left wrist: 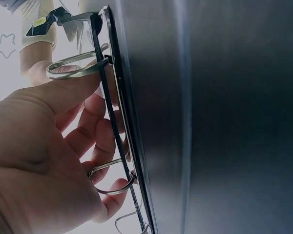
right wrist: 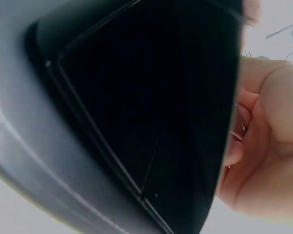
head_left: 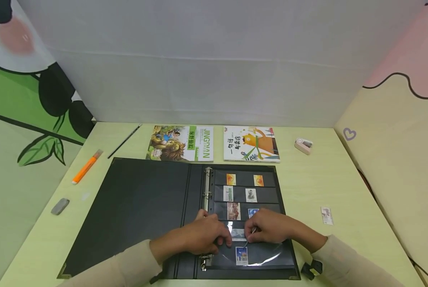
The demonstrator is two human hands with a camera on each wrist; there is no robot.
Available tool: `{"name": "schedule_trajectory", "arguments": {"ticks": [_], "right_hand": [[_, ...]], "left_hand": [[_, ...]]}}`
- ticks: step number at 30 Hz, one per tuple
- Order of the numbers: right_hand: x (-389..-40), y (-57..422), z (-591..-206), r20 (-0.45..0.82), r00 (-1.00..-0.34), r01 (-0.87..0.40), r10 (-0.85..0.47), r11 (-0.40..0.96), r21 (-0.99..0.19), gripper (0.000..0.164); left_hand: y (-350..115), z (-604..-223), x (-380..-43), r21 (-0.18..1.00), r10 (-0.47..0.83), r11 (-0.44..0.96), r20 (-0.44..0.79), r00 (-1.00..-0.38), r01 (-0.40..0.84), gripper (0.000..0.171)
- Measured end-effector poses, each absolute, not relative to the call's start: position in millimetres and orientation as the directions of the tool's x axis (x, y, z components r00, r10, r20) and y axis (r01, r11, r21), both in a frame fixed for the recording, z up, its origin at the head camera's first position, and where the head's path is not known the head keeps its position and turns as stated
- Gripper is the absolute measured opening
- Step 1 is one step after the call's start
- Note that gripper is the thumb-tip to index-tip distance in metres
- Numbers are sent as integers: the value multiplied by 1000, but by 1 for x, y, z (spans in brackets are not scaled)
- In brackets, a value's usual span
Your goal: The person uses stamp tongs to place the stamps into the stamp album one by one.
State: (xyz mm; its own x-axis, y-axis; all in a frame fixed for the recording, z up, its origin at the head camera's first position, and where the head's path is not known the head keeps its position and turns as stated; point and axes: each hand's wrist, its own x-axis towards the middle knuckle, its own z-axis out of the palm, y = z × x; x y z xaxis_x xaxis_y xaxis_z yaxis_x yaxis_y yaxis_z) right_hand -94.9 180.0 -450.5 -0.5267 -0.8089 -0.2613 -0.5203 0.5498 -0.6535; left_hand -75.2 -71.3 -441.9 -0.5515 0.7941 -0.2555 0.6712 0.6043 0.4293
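An open black stamp album lies on the table, its right-hand page holding several small stamps in clear pocket rows. My right hand pinches thin metal tweezers, their tip close above a blue stamp in the bottom row. On the page's left side, my left hand rests with fingertips beside the pale stamp one row up. The left wrist view shows the loosely bent left hand behind the metal binder rings. Dark album cover hides most right fingers in the right wrist view.
A loose stamp lies on the right of the table, with a pencil sharpener farther back. Two picture books stand behind the album. Along the left are an orange craft knife, a pencil and a grey eraser.
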Motion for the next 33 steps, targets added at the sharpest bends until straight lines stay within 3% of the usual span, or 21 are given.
{"name": "schedule_trajectory", "arguments": {"ticks": [7, 11, 15, 21, 27, 33], "right_hand": [[-94, 180, -447, -269, -525, -507, -808, 550, -664, 10], [-100, 195, -440, -279, -566, -451, -776, 574, -683, 10], [-111, 239, -429, -253, -682, -400, -686, 640, -656, 9], [-111, 338, -419, -260, -847, -182, -464, 712, -679, 16], [-98, 405, -425, -339, -885, -25, -319, 761, -649, 26], [-93, 438, -438, -397, -896, 82, -198, 806, -587, 29]], "left_hand": [[-72, -442, -76, 437, 791, 609, -266, -551, 662, 37], [-72, -439, -75, 441, 791, 608, -266, -552, 660, 37], [-72, -437, -74, 444, 790, 609, -264, -554, 657, 37], [-73, -439, -75, 441, 795, 603, -261, -548, 665, 36], [-74, -441, -77, 432, 793, 606, -258, -552, 668, 35], [-72, -440, -76, 441, 790, 610, -272, -549, 659, 35]]}}
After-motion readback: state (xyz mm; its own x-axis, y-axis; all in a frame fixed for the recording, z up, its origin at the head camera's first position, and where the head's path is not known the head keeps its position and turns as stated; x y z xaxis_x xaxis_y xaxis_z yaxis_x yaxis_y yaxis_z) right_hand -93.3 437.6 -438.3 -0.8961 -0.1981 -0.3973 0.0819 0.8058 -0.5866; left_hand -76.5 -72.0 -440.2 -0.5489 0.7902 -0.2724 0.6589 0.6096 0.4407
